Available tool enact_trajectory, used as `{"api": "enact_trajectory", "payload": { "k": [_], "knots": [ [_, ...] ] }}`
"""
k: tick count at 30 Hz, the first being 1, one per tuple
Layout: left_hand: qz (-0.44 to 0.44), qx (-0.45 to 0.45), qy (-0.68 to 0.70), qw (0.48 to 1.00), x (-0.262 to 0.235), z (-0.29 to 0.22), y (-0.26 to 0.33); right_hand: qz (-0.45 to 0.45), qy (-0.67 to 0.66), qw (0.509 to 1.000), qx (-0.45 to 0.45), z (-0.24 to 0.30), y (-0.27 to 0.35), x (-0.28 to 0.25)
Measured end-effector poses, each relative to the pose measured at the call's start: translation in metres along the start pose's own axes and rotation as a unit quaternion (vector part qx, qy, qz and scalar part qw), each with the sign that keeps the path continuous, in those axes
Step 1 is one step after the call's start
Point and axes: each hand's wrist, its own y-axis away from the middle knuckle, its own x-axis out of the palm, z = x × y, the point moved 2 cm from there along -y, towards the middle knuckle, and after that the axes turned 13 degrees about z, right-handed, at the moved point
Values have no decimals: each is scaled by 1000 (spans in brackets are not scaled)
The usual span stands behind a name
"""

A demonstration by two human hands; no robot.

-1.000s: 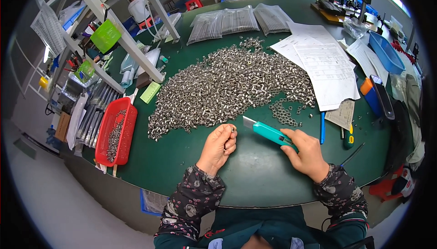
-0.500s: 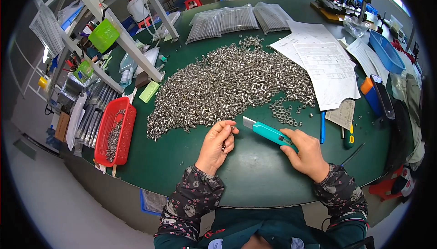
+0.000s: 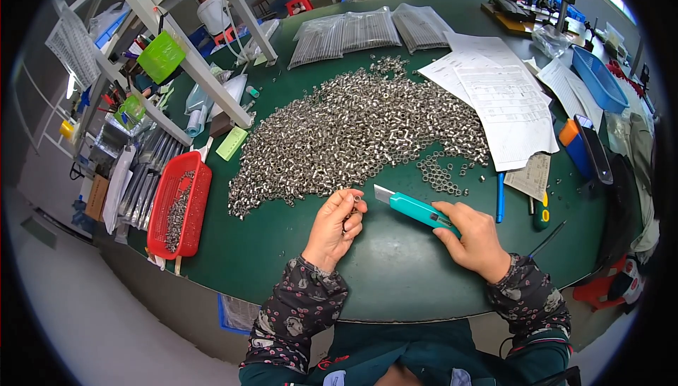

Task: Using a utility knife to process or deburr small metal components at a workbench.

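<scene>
My left hand (image 3: 333, 229) is closed, pinching a small metal ring (image 3: 357, 200) between thumb and forefinger. More small metal pieces show in its curled fingers. My right hand (image 3: 474, 239) grips a turquoise utility knife (image 3: 418, 209). The knife's bare blade points left, a short way from the pinched ring and not touching it. Just beyond both hands spreads a wide heap of short metal rings (image 3: 353, 128) on the green table (image 3: 395, 280). Several rings lie loose at the heap's near right side.
A red basket (image 3: 195, 223) with metal pieces stands at the left edge. Bagged metal tubes (image 3: 371, 29) lie behind the heap. To the right are paper sheets (image 3: 505, 110), a blue pen (image 3: 501, 197), a phone (image 3: 593, 149) and a blue tray (image 3: 600, 79). A shelf frame rises at left.
The knife and my right hand have shifted slightly left. My left fingers have turned a little, so the pinched ring shows more plainly.
</scene>
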Motion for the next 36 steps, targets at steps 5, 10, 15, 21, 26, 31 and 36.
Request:
{"api": "enact_trajectory", "payload": {
  "k": [5, 10, 15, 21, 26, 31, 36],
  "knots": [
    [-12, -17, 8, 1000, -1, 0, 0, -8, 11, 1000, -21, 0, -1, 1],
    [-15, -20, 0, 1000, -2, 1, 1, 22, 14, 999, -33, -1, -1, 3],
    [-32, -18, -13, 999, 3, -1, 0, 23, -1, 999, -32, -2, -1, 4],
    [-36, -21, -57, 997, 5, 0, 1, 59, -73, 996, -7, -8, -1, 6],
    [-58, -20, -129, 990, 8, -1, 1, 100, -120, 988, -4, -10, -1, 7],
    [-54, -15, -174, 983, 13, -1, 1, 128, -162, 978, 21, -9, -3, 6],
    [-48, -4, -264, 963, 13, 0, 3, 163, -224, 960, 44, -14, -3, 7]
  ]
}}
